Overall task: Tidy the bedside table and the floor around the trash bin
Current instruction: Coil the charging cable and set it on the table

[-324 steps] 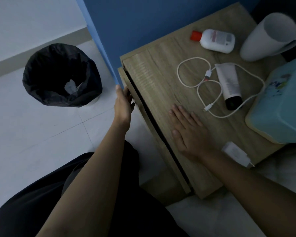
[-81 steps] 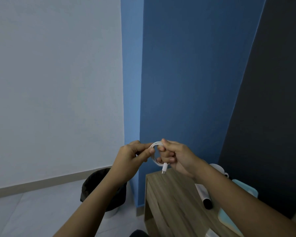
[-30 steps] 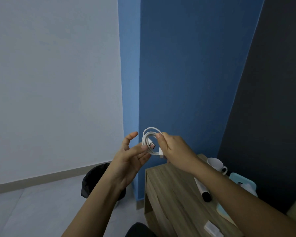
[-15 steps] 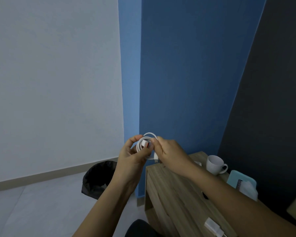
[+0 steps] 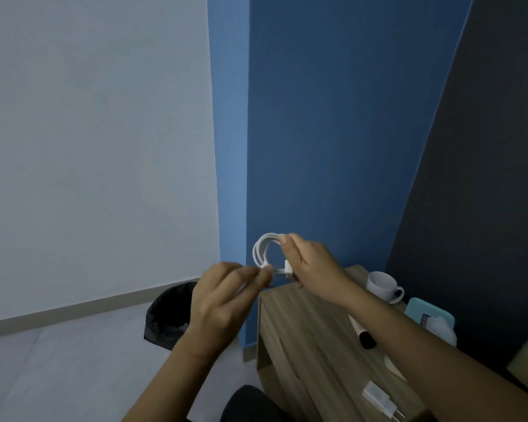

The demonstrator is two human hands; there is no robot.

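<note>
Up over the table (image 5: pixel 302 336) corner I've got the white cable (image 5: pixel 260 248) coiled in mid-air, right hand (image 5: pixel 313 266) pinching the loops so they don't spring open, left hand (image 5: pixel 220 306) pinching the plug end, probably to tuck it in.

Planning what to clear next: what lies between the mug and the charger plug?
Head view: a black-capped white tube lying on the bedside table.

Home bedroom: wooden bedside table (image 5: pixel 302 336), mug (image 5: pixel 380 284), lined trash bin (image 5: pixel 165 318).
</note>
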